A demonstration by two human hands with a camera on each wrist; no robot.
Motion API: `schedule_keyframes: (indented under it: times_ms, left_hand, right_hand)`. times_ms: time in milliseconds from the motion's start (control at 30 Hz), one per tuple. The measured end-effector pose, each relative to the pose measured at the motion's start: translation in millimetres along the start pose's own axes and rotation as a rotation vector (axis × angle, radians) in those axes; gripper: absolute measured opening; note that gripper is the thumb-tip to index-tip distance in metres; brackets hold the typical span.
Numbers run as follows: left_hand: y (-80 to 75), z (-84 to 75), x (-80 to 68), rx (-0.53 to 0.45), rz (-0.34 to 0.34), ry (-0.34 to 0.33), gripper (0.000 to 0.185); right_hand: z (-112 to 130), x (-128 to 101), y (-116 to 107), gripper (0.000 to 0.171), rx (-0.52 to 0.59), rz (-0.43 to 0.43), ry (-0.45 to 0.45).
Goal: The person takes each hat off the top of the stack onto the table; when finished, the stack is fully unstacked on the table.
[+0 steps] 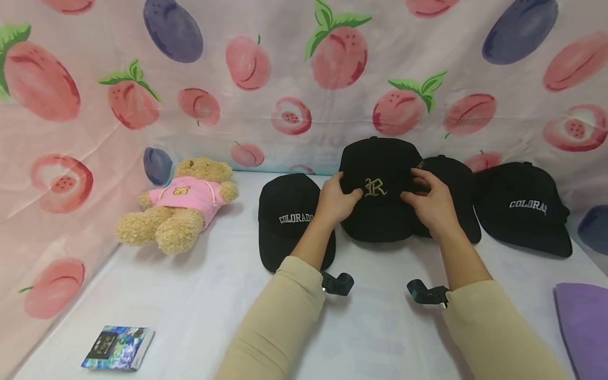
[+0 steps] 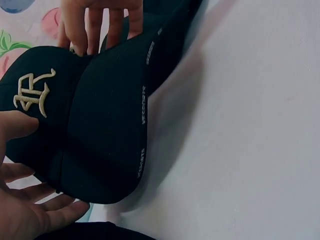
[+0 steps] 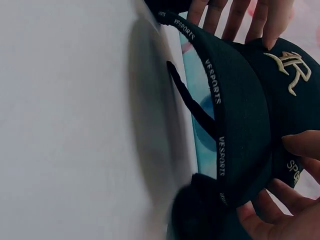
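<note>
A black cap with a gold letter R (image 1: 380,184) is at the middle back of the white table (image 1: 380,327). My left hand (image 1: 344,192) grips its left side, thumb on the crown near the letter, fingers at the brim's edge. My right hand (image 1: 418,192) grips the right side the same way. In the left wrist view the cap (image 2: 100,125) is tilted, its brim lifted off the table over a shadow, with my left hand (image 2: 25,170) at the lower left. The right wrist view shows the brim (image 3: 235,125) edge-on and my right hand (image 3: 290,185) round it.
A black COLORADO cap (image 1: 287,221) lies left of my hands. Another black cap (image 1: 453,182) and a second COLORADO cap (image 1: 522,206) lie to the right. A teddy bear (image 1: 180,206) sits at the left, a small printed packet (image 1: 119,347) near the front left, purple cloth (image 1: 584,322) at the right edge.
</note>
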State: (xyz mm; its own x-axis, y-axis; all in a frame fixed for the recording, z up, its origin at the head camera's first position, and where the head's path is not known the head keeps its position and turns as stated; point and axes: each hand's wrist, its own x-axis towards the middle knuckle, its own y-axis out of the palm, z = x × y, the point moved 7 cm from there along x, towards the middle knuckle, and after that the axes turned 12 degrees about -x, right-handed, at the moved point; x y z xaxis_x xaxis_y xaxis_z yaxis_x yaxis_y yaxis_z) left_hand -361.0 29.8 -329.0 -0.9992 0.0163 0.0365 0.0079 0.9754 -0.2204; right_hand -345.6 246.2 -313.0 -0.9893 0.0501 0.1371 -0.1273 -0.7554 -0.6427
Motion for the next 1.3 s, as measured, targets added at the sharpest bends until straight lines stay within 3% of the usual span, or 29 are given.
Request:
schedule_keyframes:
  times_ms: [367, 600, 833, 1300]
  left_hand:
    - [-17.0, 8.5, 4.0, 0.006, -0.126, -0.044, 0.068]
    - [-10.9, 14.3, 13.5, 0.055, -0.093, -0.077, 0.07]
    - [-10.3, 17.1, 19.0, 0.155, -0.084, -0.094, 0.083]
    - [-9.5, 30.2, 28.3, 0.169, -0.027, -0.132, 0.092]
  right_hand:
    - [11, 26, 38, 0.07, -0.042, 0.079, 0.057]
    - [-4, 31, 47, 0.074, -0.058, 0.105, 0.111]
    - [-9, 35, 57, 0.078, -0.046, 0.146, 0.107]
    - [-18, 37, 63, 0.086, -0.057, 0.221, 0.102]
